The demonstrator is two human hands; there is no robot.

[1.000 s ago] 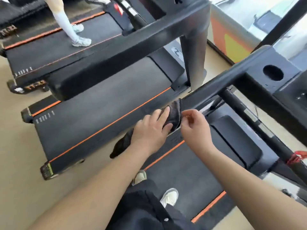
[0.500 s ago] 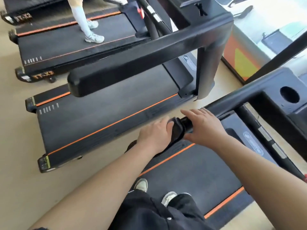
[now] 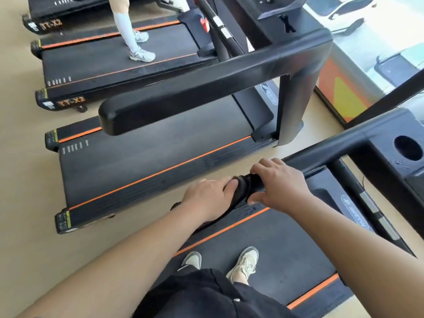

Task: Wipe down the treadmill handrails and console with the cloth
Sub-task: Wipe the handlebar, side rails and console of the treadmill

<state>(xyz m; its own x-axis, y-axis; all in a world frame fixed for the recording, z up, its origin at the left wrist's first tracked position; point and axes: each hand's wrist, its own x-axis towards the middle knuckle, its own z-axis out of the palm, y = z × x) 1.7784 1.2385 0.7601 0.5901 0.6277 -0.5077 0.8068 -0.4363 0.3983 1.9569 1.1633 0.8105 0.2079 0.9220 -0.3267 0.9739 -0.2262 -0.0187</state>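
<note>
- Gripping the dark cloth [image 3: 243,188], the left hand [image 3: 206,198] curls its fingers round it where it wraps the near end of the handrail [image 3: 332,153].
- Right hand [image 3: 281,184], just at 3 o'clock of the cloth, curls over the same handrail, fingers on top, thumb beneath, touching the cloth's edge.
- Handrail runs toward 2 o'clock to the console [image 3: 385,143].
- Wearer's shoes [image 3: 244,262] stand on the belt at 6 o'clock.
- At 11 o'clock, another person's legs [image 3: 128,31] stand on a far treadmill [image 3: 96,58].
</note>
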